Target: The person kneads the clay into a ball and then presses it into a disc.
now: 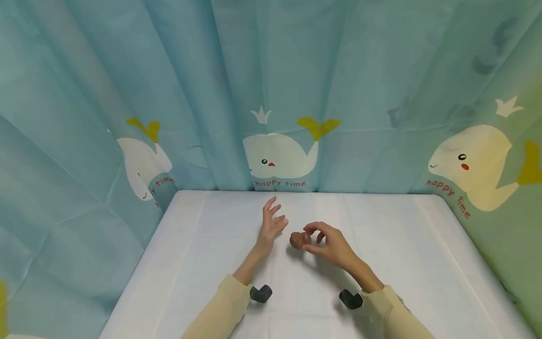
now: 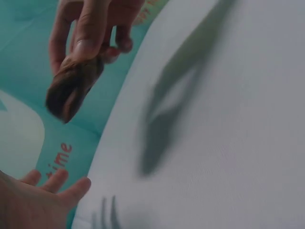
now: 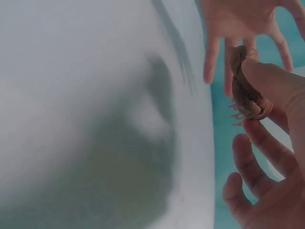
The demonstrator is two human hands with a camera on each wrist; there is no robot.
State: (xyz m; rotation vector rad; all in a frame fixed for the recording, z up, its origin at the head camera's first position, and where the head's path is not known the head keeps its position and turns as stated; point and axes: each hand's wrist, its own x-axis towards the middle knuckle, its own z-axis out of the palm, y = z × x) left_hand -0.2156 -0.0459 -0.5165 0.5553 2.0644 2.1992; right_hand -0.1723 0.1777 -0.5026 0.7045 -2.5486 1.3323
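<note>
A small brown lumpy object (image 1: 299, 239) hangs a little above the white table (image 1: 203, 245), pinched between thumb and fingertips of my right hand (image 1: 328, 244). The same brown object (image 2: 71, 88) shows in the left wrist view under the right hand's fingers (image 2: 90, 28), and in the right wrist view the brown object (image 3: 245, 88) sits against the thumb. My left hand (image 1: 271, 223) is open with straight, spread fingers just left of the object, apart from it. The left hand's fingertips (image 2: 57, 183) show low in the left wrist view, and the left hand (image 3: 243, 24) spreads open beyond the object.
A teal curtain with white whales (image 1: 279, 155) and "happy time" lettering surrounds the table on the back and both sides. Black wrist-camera mounts (image 1: 261, 293) (image 1: 350, 299) sit on both cream sleeves. The white tabletop (image 2: 228, 133) carries the hands' shadows.
</note>
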